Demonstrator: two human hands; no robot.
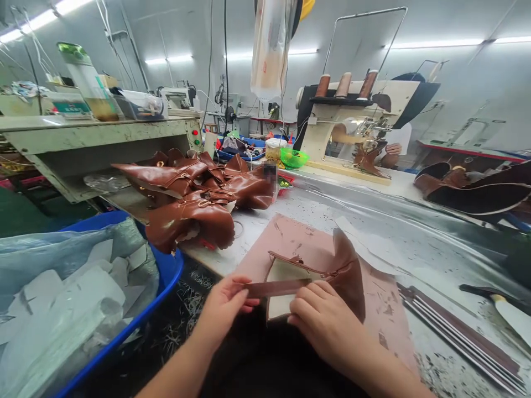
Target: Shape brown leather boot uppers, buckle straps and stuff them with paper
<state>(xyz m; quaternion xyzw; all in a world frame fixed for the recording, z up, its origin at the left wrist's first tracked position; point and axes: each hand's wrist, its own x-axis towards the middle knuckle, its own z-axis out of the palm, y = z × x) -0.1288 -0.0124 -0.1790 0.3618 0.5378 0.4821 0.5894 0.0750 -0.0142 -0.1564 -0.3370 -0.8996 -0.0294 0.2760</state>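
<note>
A narrow brown leather strip runs across a folded brown leather bag piece with a pale lining, lying on a pink mat at the table's near edge. My left hand pinches the strip's left end between thumb and fingers. My right hand lies over the strip's right end and the leather piece, fingers curled and pressed down on them.
A heap of brown leather bags lies left of the mat. A blue tub of white paper scraps stands at lower left. Dark strips and a knife lie right. A sewing machine with another person stands behind.
</note>
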